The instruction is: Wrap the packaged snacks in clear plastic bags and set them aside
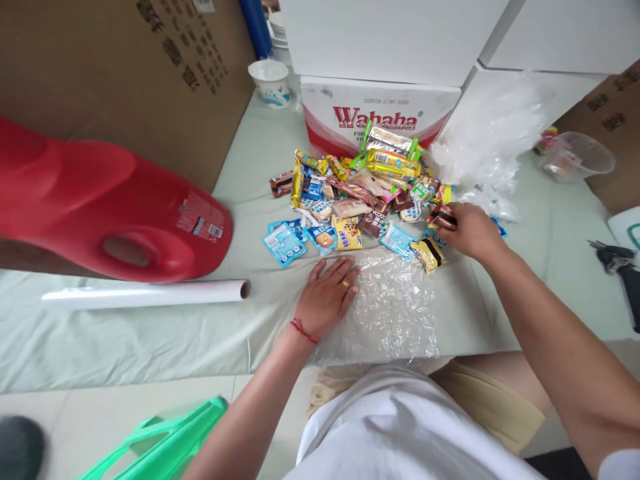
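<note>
My left hand [327,293] lies flat on the cloth and the left edge of a clear, crinkled plastic bag [395,303], its fingers stretched out. At the right edge of a heap of wrapped snacks, my right hand [473,230] pinches a brown snack packet [442,217]. Among the heap are a yellow cookie packet [347,233], a light blue packet [285,245] and a long yellow wrapper [394,164]. A small yellow and black packet [428,255] sits just left of the right hand, beyond the plastic bag.
Behind the snacks stands a white and red Wahaha carton [377,100]. Clear plastic bags [493,140] are bunched to its right, near a clear plastic tub [577,157]. A red jug [150,193] and a white roll [150,295] are at left; a paper cup [273,83] stands behind.
</note>
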